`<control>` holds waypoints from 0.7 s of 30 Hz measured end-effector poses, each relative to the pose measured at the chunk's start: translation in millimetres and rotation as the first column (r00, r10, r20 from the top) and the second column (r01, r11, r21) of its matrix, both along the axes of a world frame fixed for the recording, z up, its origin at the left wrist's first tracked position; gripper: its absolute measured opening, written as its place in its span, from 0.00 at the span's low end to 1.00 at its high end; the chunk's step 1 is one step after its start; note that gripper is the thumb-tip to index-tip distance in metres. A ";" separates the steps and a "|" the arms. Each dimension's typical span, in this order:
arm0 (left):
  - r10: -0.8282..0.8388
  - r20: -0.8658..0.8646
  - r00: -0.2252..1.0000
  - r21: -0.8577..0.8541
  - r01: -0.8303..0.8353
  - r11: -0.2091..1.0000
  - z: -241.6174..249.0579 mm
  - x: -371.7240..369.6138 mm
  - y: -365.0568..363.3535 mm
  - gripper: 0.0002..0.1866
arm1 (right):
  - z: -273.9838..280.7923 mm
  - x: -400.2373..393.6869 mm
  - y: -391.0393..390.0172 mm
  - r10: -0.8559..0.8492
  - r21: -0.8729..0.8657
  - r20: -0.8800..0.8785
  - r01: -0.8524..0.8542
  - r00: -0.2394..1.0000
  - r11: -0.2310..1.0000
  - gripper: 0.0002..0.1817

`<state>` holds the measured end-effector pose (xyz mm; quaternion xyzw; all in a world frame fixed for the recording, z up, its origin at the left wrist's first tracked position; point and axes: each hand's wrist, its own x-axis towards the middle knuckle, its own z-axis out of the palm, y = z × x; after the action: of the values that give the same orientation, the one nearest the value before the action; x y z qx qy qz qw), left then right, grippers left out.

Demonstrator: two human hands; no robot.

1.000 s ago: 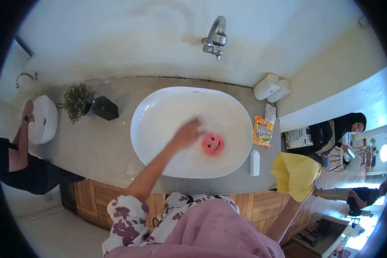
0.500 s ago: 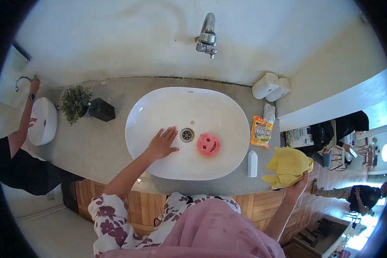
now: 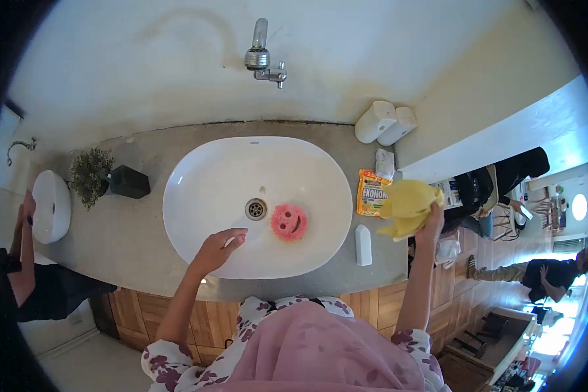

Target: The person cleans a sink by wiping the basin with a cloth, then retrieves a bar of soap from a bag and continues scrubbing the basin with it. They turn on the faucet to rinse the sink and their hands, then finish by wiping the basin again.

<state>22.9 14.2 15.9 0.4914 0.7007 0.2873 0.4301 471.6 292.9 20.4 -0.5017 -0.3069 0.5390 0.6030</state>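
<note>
My left hand is over the front-left part of the white oval sink, its fingers stretched out and nothing in them. To the right of the metal drain, a pink round sponge with a smiling face lies on the basin floor. My right hand grips a yellow cloth, bunched and raised past the right side of the sink. The cloth partly covers an orange "Ekonom" packet on the counter.
A wall tap sticks out behind the sink. White bottles and a white oblong item stand or lie on the grey counter. Leftward are a plant, a black dispenser and another person at a second basin.
My left hand has lifted from the basin floor and drawn back toward the front edge. My right hand has carried the yellow cloth up toward the packet. The view has shifted right.
</note>
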 end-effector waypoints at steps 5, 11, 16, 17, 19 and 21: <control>0.069 0.039 0.997 0.030 -0.070 0.997 5.2 9.7 1.4 0.16 | -85.5 5.6 49.2 0.369 -0.152 0.519 -0.342 0.771 0.927 0.27; 0.228 0.117 0.967 0.142 -0.244 0.959 -10.7 -7.1 13.5 0.14 | -8.4 -89.7 39.5 0.041 -0.058 0.998 -0.385 -0.051 0.921 0.34; 0.454 0.488 0.746 -0.001 -0.520 0.854 23.7 -10.8 56.5 0.12 | 66.0 -255.1 55.5 0.267 0.163 0.846 -0.701 0.462 0.694 0.21; 0.466 0.585 0.663 0.001 -0.575 0.818 20.6 -13.5 62.8 0.12 | 72.2 -286.2 66.0 0.275 0.157 0.867 -0.752 0.416 0.641 0.22; 0.488 0.697 0.526 -0.034 -0.656 0.754 18.9 -12.3 74.1 0.13 | 86.4 -342.0 78.8 0.565 0.011 0.602 -0.713 0.565 0.701 0.23; 0.499 0.703 0.506 -0.072 -0.647 0.759 18.1 -6.3 75.1 0.13 | 94.9 -370.8 91.4 0.672 -0.074 0.453 -0.727 0.586 0.683 0.21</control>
<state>16.6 89.3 34.0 0.1278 0.5798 0.6424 0.4847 100.8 384.3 115.3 -0.4121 -0.6401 0.5833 0.2833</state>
